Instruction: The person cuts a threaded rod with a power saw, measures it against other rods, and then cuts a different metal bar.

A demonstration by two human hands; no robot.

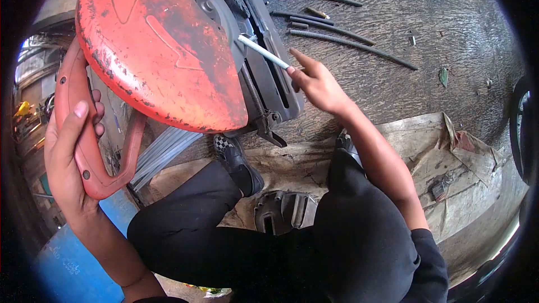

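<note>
My left hand (pixel 64 140) is wrapped round the red D-shaped handle (pixel 73 90) of a chop saw, thumb lying along the grip. The saw's scuffed red blade guard (pixel 163 50) fills the upper left and covers most of the cutting disc (pixel 227 25). A pale, ribbed rod (pixel 263 51) sticks out from beside the disc. My right hand (pixel 320 87) grips its near end between thumb and fingers, with the index finger stretched out. Below the guard, the dark saw base (pixel 281 87) shows a long clamp screw (pixel 254 91). The rod's far end is partly hidden at the disc.
Several dark rods (pixel 353 50) lie on the rough floor beyond my right hand. A bundle of long grey rods (pixel 168 151) runs behind my left knee. Between my feet sits a dark metal casing (pixel 286 211) on a dirty cloth (pixel 415 146). A blue surface (pixel 84 252) is at lower left.
</note>
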